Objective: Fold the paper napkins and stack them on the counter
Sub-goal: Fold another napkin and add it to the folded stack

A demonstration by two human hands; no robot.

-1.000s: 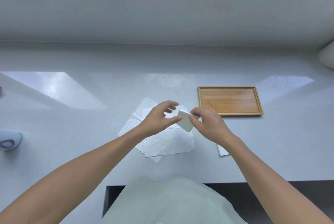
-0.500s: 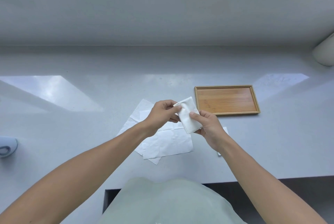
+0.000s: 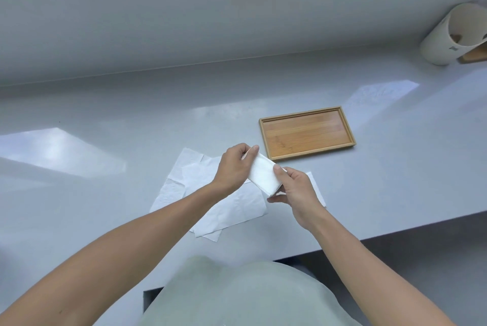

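Note:
A folded white napkin (image 3: 263, 175) is held in the air between both hands, above the grey counter (image 3: 105, 194). My left hand (image 3: 234, 167) pinches its upper left end. My right hand (image 3: 295, 191) grips its lower right end with thumb and fingers. Under the hands lies a loose pile of unfolded white napkins (image 3: 208, 202), flat on the counter. Another white folded napkin (image 3: 317, 191) lies on the counter beside my right hand, partly hidden by it.
An empty wooden tray (image 3: 307, 132) sits just beyond the hands to the right. A cream cylinder container (image 3: 453, 33) stands at the far right against the back wall. The counter's front edge runs close below my forearms.
The folded napkin has been turned and stretched out lengthwise between the hands. The camera view has shifted and tilted, bringing the cream container into sight.

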